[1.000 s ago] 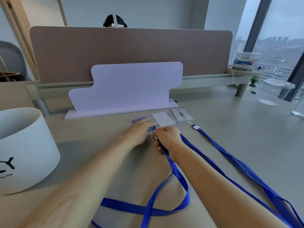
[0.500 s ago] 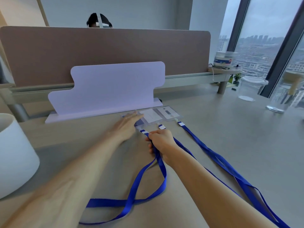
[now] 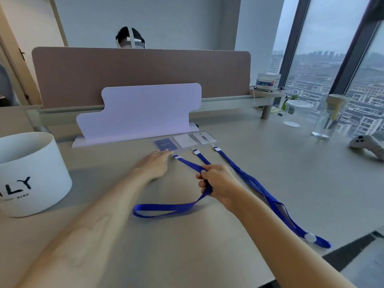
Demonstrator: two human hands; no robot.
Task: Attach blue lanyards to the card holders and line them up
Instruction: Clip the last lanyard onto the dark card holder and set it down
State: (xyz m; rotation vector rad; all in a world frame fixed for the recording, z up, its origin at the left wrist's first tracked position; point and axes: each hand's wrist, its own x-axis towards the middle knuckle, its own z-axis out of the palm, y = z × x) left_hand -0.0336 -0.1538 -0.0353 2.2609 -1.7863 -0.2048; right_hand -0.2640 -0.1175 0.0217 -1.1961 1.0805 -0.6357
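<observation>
Three card holders lie in a row on the counter (image 3: pixel 270 163) at about 12 o'clock from the person, just in front of a pale lilac stand (image 3: pixel 141 113): a blue card holder (image 3: pixel 165 144), a white card holder (image 3: pixel 185 140) just beside it at 3 o'clock, and a third card holder (image 3: pixel 204 137) beyond that. Each has a blue strap running back toward the person.

The left hand (image 3: pixel 154 166) lies flat, fingers (image 3: pixel 165 153) stretched open, tips touching the blue holder's near edge. The right hand (image 3: pixel 218 180) is closed around the left lanyard (image 3: pixel 187 162), whose loop (image 3: pixel 166 208) trails toward 7 o'clock; the middle lanyard (image 3: pixel 202 157) passes under or into the same fist, and which cannot be told. The right lanyard (image 3: pixel 259 192) lies well apart toward 4 o'clock.

The risks appear to be these: a pull on the strap could drag the blue holder out of the row if the left fingertips press too lightly; if both straps are caught in the fist, the white holder would shift too; and the slack loop could end up crossing its neighbour.
</observation>
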